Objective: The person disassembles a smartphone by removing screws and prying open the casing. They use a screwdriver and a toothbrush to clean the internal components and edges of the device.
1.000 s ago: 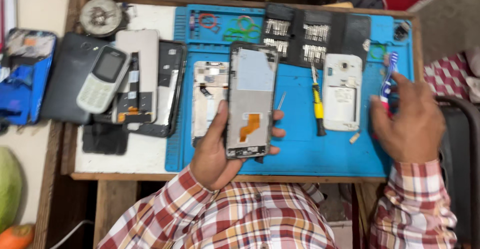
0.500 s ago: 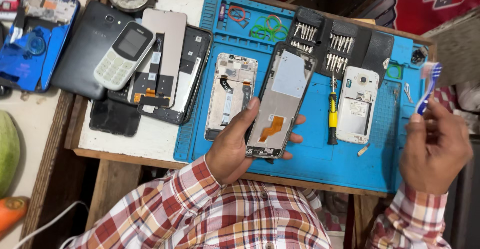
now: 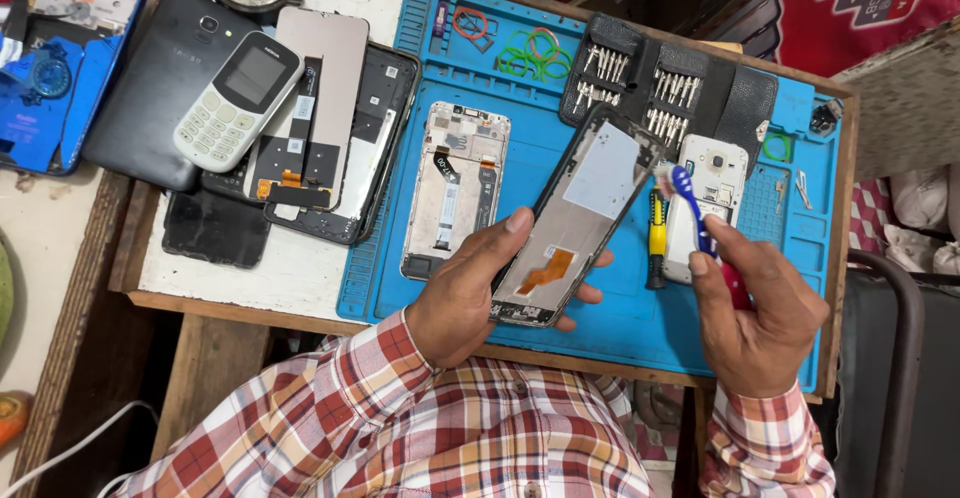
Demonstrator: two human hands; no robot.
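Our left hand [image 3: 462,303] grips the phone frame [image 3: 575,220], long axis slanting up-right; our right hand [image 3: 760,313] pinches a toothbrush [image 3: 692,208], bristles at its top-right corner.

One grey keypad phone [image 3: 237,101], one blue-handled toothbrush [image 3: 692,205], one yellow-handled screwdriver [image 3: 656,248], one black fold-out screwdriver-bit case [image 3: 668,88], one blue rubber repair mat [image 3: 520,173], two hands.

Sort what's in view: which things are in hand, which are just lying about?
In hand: phone display frame in left hand; toothbrush in right hand.

Lying about: keypad phone, yellow screwdriver, screwdriver bit set, white phone back, blue mat.
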